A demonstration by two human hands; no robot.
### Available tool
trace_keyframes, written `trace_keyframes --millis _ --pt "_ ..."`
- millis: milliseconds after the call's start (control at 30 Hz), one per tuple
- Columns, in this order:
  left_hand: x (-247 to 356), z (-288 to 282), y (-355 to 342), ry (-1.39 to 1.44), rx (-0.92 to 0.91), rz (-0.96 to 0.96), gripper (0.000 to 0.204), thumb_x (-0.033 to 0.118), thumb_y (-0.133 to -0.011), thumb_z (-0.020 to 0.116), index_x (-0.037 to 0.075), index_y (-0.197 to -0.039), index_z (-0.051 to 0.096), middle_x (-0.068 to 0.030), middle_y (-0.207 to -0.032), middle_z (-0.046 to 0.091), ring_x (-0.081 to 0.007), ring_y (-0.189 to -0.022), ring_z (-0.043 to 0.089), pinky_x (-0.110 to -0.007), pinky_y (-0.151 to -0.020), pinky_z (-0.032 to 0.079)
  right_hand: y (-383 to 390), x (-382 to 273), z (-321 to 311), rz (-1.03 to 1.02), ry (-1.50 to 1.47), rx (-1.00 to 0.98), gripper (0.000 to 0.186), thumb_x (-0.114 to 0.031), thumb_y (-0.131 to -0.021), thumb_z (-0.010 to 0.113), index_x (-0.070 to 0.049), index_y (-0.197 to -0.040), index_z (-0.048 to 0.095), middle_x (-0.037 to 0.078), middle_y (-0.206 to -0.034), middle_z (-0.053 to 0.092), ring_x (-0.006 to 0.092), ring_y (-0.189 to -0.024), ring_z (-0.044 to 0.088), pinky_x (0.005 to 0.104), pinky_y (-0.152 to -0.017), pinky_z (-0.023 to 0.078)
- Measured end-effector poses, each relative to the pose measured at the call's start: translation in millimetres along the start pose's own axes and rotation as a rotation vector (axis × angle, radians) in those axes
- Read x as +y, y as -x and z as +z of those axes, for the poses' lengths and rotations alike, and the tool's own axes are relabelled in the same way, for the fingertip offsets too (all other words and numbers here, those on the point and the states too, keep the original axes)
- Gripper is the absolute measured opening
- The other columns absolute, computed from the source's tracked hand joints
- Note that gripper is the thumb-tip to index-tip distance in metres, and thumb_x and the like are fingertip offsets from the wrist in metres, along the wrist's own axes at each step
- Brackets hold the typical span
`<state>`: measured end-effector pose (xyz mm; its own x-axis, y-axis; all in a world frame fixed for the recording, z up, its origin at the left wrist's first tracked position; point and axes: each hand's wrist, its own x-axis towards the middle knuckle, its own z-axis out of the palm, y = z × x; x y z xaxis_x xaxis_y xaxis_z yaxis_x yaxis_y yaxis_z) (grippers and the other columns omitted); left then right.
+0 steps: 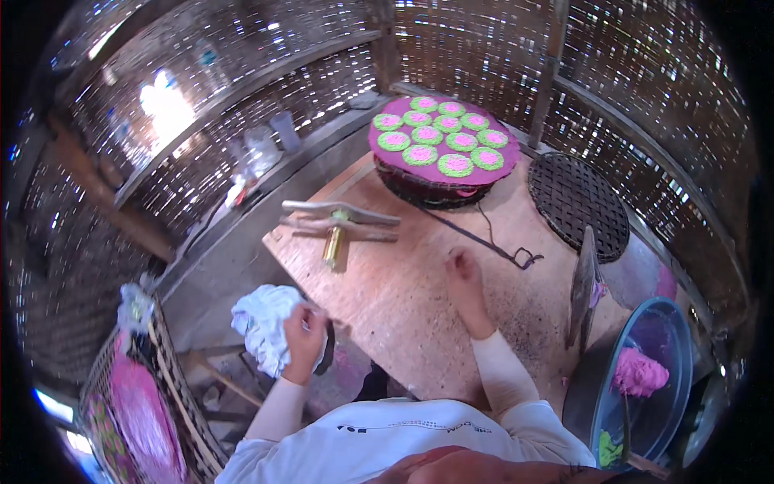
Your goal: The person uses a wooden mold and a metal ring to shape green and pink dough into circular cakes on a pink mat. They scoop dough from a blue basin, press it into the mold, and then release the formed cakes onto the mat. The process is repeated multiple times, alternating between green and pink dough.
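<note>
My left hand (303,337) is curled beside a bundled white cloth (268,327) at the table's left edge. Whether its fingers grip anything is hidden. Over the middle of the wooden table (403,290), my right hand (464,278) has its fingers curled in, with nothing visible in them. Left of it lies a wooden press (339,214) with two handle bars and a brass-coloured tube (333,246). Beyond my hands, a round pink-covered stand (442,165) carries several green rings with pink centres (447,123). A thin dark cord (492,242) trails from the stand.
On the right are a dark woven round tray (579,202), an upright wooden piece (582,290) and a blue-grey basin (653,323) with pink dough (639,373) and green dough (609,448). A woven basket (157,355) with pink sheeting stands lower left. Woven bamboo walls (476,48) surround the table.
</note>
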<state>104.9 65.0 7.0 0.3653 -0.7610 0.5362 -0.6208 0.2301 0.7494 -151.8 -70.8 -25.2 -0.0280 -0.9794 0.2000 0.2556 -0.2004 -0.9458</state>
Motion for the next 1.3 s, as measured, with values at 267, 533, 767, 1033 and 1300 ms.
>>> trace_keyframes --millis 267,533,767,1033,1300 --pt "61 -31 134 -0.116 -0.461 0.051 0.027 0.023 -0.074 0.065 0.007 -0.095 0.057 -0.0033 -0.051 0.044 -0.0181 -0.044 0.046 -0.033 -0.046 0.034 127 -1 83 0.249 -0.008 -0.614 0.015 -0.013 -0.087 0.054 -0.003 -0.098 0.059 0.0 -0.08 0.058 0.0035 -0.07 0.05 0.0175 -0.059 0.04" --pt "53 -139 170 -0.278 -0.251 0.061 0.026 0.024 -0.076 0.064 0.009 -0.096 0.056 -0.0031 -0.055 0.046 -0.0183 -0.049 0.046 -0.032 -0.054 0.034 196 -1 137 0.265 0.099 -0.954 0.018 -0.013 -0.087 0.054 0.0 -0.098 0.06 0.001 -0.082 0.059 0.007 -0.075 0.054 0.0212 -0.069 0.044" --pt "109 -276 203 -0.596 0.06 0.027 0.03 0.023 -0.072 0.066 0.01 -0.098 0.056 -0.0003 -0.066 0.048 -0.0187 -0.064 0.048 -0.034 -0.068 0.033 269 -25 256 0.283 0.088 -1.255 0.015 -0.013 -0.087 0.055 0.0 -0.093 0.06 0.0 -0.077 0.058 0.0057 -0.07 0.051 0.0192 -0.063 0.042" --pt "87 -423 309 -1.035 0.78 -0.638 0.064 0.04 -0.067 0.068 0.008 -0.118 0.046 -0.0126 -0.103 0.049 -0.0281 -0.103 0.041 -0.04 -0.087 0.029 417 -54 414 0.041 0.041 -1.768 0.027 -0.022 -0.084 0.057 0.003 -0.095 0.058 0.011 -0.079 0.059 0.0149 -0.071 0.056 0.0266 -0.063 0.044" --pt "41 -438 351 -0.816 0.502 -0.832 0.066 0.041 -0.067 0.068 0.007 -0.118 0.046 -0.015 -0.115 0.04 -0.034 -0.112 0.031 -0.047 -0.093 0.02 498 -33 449 -0.179 0.036 -1.759 0.037 -0.027 -0.085 0.053 0.006 -0.102 0.054 0.023 -0.09 0.058 0.0354 -0.08 0.056 0.0379 -0.073 0.044"
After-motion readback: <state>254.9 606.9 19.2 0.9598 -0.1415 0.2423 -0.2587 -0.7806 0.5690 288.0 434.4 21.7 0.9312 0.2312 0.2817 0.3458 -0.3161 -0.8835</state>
